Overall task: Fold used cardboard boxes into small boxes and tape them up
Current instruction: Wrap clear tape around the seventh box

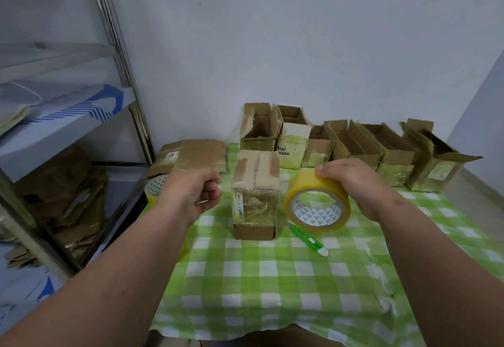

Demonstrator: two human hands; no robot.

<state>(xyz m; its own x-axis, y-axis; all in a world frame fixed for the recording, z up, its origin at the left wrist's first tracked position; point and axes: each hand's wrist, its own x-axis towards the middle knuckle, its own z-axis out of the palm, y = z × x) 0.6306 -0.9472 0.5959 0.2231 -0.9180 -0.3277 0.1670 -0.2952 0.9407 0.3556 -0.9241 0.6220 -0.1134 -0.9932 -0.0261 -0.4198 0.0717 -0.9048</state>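
While my right hand (357, 186) grips the tape roll (317, 202), fingers curled over its top rim, my left hand (191, 194) hovers just left of the box (256, 194), its fingers curled in loosely; whether they pinch a tape end I cannot tell. Below the roll lies a green cutter (308, 240) on the checked cloth (272, 278). The box stands between my hands, its top flaps closed and old tape over them. Behind my left hand sits a second roll (154, 186), then flat cardboard (191, 156). Beyond my right fingers, open boxes (354, 142) line the wall. The risk, I judge: nothing steadies the tall box, so pulling tape across it could tip it or lay the strip crooked.
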